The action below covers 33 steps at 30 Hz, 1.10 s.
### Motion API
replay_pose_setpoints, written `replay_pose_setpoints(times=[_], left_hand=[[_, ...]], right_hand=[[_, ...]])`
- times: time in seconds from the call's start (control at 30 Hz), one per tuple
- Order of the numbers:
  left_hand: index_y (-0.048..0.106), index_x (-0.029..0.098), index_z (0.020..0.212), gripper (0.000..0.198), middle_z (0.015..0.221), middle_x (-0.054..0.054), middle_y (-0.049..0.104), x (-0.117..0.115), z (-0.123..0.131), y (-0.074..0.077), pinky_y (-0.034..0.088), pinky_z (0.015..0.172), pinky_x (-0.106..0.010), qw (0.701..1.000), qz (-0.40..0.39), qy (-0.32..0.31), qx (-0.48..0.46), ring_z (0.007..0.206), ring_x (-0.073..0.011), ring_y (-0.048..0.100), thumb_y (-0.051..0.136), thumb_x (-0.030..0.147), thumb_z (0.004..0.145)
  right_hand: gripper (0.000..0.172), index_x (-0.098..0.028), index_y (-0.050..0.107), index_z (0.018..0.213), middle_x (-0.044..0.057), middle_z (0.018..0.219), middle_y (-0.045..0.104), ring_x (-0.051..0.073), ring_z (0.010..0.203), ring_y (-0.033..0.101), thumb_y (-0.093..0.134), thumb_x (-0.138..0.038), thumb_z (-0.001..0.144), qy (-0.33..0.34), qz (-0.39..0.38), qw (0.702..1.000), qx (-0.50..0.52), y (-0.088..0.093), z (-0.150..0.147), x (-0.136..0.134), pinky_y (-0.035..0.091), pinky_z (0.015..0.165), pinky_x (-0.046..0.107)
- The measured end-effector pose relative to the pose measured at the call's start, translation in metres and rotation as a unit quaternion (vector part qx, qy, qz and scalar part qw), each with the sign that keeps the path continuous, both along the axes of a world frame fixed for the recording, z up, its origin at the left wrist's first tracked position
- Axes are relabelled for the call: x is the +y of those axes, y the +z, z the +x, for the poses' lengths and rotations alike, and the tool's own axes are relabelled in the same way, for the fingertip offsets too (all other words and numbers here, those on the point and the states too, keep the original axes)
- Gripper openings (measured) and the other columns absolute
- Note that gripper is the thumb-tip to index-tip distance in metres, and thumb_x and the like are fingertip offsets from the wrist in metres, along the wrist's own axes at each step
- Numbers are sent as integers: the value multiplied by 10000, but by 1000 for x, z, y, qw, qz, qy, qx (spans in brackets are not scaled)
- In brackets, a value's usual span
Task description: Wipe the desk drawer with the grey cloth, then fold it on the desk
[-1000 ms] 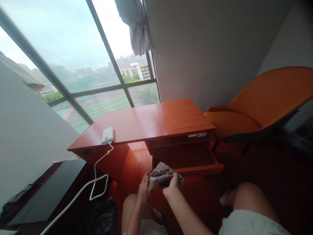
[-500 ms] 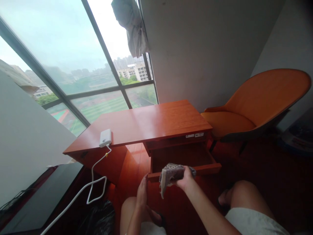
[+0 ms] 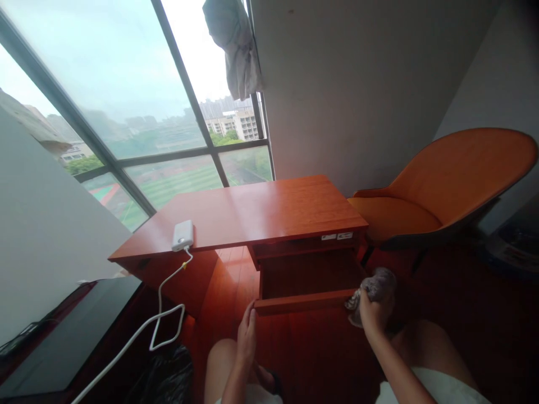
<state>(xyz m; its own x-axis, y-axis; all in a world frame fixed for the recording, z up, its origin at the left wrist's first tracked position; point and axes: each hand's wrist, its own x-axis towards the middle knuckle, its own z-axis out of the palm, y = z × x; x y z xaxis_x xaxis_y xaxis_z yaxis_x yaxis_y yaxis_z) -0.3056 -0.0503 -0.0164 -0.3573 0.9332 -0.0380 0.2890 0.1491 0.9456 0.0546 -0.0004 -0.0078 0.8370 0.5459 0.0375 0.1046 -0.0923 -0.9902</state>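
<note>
Head view, single frame. Landmark: the drawer [image 3: 309,280], pulled out from under the right end of the red-brown wooden desk [image 3: 269,210].

Drawer: shallow open box of the same reddish wood, flat front panel, smooth satin finish. The visible part of its inside shows only bare wood; the near inner edge is hidden behind the front panel.

Right hand [image 3: 370,314]: fist closed around a bunched cloth [image 3: 376,285], held at the drawer's right front corner, outside the box. Cloth is soft, crumpled, grey-brown with a mottled pattern; a wad sticks up above the knuckles. Whether it touches the drawer corner cannot be told.

Left hand [image 3: 247,335]: fingers straight and together, holding nothing, fingertips up against the left end of the drawer's front panel.

Above the drawer: desk top is flat, glossy, rectangular. Two small white labels [image 3: 337,236] on the desk's front edge, right over the drawer.

Left of the drawer, on the desk's near edge: a white rounded-rectangle power bank [image 3: 183,235], smooth plastic, with a white cable [image 3: 162,314] hanging off it and looping down toward the floor.

Right of the drawer: an orange shell chair [image 3: 446,191], curved moulded back, padded seat.

Behind the desk: a large window [image 3: 138,112] with dark metal frames and a knotted grey curtain [image 3: 236,47] at the top.

Below the drawer: bare knees, red wood floor.
</note>
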Motion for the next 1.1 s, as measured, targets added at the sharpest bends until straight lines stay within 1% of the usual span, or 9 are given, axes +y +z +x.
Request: replay_pose_setpoints(times=[0.07,0.17,0.23,0.33,0.47,0.63,0.8,0.93,1.1], left_hand=[[594,152,1230,554,1340,-120,616,0,0,-2,370,1131,-403,1000,-1,1,-5,1311,-243,508,390,536,888],[591,147,1232,532,1317,-121,633,-1,-1,-5,363,1134,-432,1000,5,7,-15,1305,-253,514,412,510,888],[584,150,1244,525,1316,-116,634,-3,-1,-7,356,1139,-438,1000,4,9,-20,1306,-253,512,428,501,886],[570,153,1267,533,1335,-110,621,-8,0,-7,352,1144,-425,1000,7,3,-27,1318,-245,500,434,502,888],[560,161,1287,564,1371,-105,595,-15,3,-1,345,1151,-410,999,6,1,-34,1334,-239,482,427,530,883],[619,158,1214,619,1348,-110,613,-19,5,3,318,1167,-420,997,3,21,-69,1338,-271,474,504,600,796],[683,205,1031,521,1265,-109,660,-21,-3,-5,379,1140,-389,993,-29,77,-90,1278,-279,537,492,592,741],[687,181,930,498,1186,-156,690,-25,-7,-7,423,1101,-428,987,-30,122,-100,1216,-334,581,520,588,697],[710,166,1007,542,1122,-114,733,-28,1,5,422,1082,-456,993,18,68,-99,1170,-324,612,618,610,709]], right_hand=[[753,-91,469,1318,255,1510,329,423,1410,269,620,-440,668,25,-4,988,-154,-8,3,-8,201,1169,585],[674,-72,452,1356,250,1515,331,422,1383,322,526,-415,781,87,-23,917,-390,-19,15,-20,297,1117,604],[642,-126,453,1371,198,1509,384,415,1391,313,525,-394,792,124,-37,867,-482,-21,19,-28,296,1107,615],[728,-197,375,1435,146,1520,408,399,1416,285,559,-411,764,203,-43,804,-558,-14,5,-41,219,1129,632],[854,-240,234,1499,103,1559,362,358,1436,276,587,-386,735,326,-44,764,-555,-3,-51,-57,134,1171,581],[800,-253,209,1505,85,1593,287,326,1466,226,534,-255,774,453,-60,741,-493,10,-140,-62,24,1200,542],[821,-171,192,1504,158,1604,229,370,1468,195,541,-365,786,623,-67,661,-412,52,-202,-58,55,1207,580],[774,-150,256,1481,188,1543,352,387,1415,302,521,-341,780,648,-88,645,-396,71,-208,-52,123,1197,586],[785,-235,277,1471,127,1512,413,345,1373,370,555,-295,740,630,-75,645,-426,44,-160,-47,165,1193,544]])
